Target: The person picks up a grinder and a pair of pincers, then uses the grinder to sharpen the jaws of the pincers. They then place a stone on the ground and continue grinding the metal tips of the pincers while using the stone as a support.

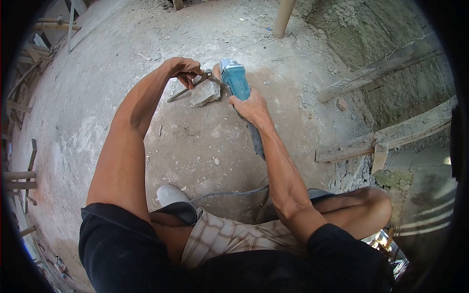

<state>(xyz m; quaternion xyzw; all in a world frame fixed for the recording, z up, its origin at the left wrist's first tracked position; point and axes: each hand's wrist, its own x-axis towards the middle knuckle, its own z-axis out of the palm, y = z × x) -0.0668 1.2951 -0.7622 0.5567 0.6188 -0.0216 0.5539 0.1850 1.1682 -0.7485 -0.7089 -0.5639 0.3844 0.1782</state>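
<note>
My right hand (252, 105) is wrapped around the body of a teal angle grinder (236, 80), whose silver head points away from me. The edge of its brownish disc (216, 72) shows on the left side of the head. My left hand (184, 71) pinches a dark metal bar (180, 94) with a wider far end. This bar slants across a rough grey stone (205, 93) on the floor, and its wider end is right beside the disc. Part of the bar is hidden behind my left fingers.
A grey cord (229, 193) runs over the floor in front of my crossed legs. Wooden poles (381, 68) and a beam (391, 134) lie to the right by a rough earth bank. An upright post (283, 19) stands ahead. Stacked timber (22, 180) lines the left side.
</note>
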